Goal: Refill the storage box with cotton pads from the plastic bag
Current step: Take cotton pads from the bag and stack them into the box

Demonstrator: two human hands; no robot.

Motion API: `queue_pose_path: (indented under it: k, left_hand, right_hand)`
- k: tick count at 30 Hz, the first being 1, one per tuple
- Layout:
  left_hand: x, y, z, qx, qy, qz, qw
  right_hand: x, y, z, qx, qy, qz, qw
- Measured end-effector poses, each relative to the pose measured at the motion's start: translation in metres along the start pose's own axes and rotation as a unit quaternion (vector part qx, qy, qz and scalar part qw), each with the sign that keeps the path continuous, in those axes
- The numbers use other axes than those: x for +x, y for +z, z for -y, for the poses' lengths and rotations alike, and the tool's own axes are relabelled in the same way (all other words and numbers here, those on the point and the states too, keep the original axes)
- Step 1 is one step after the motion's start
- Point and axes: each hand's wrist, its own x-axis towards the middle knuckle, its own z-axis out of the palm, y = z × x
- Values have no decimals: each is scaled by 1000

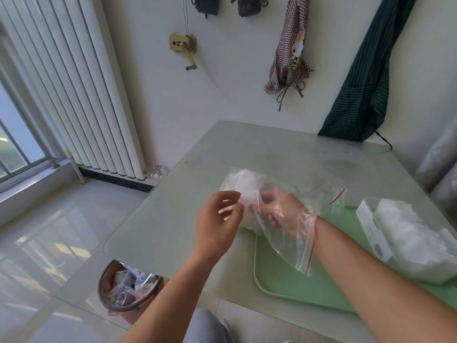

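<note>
Right hand is sitting wrist-deep inside the clear plastic bag, just right of frame centre, its fingers curling onto the white cotton pads bunched at the bag's far end. I am seeing the left hand pinching the film from outside, right against that same clump. The bag's red-striped zip mouth is hanging open around the right wrist, above the green tray. At the right edge of the frame the storage box is lying on the tray, clear-walled, labelled, with white pads showing inside. Everything is resting on the pale bench. A waste bin is standing on the floor at lower left, partly under the bench edge.
</note>
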Motion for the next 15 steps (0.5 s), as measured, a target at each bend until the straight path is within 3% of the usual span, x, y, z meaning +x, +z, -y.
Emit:
queue_pose_path:
  k: [3,9,12,15]
  left_hand:
    - [0,-3,2,74,40,3,996]
    - [4,3,-9,208,38,26,977]
    - [6,10,-19,275,9,55,960]
    - [3,22,-36,329,10,33,944]
  right_hand:
    - [-3,-7,1,27,31,-37,998]
    - [-24,-44,0,170,79,-66,980]
    - [-47,-67,5,154,58,-43,985]
    - [-67,-89,10,111,54,-49,991]
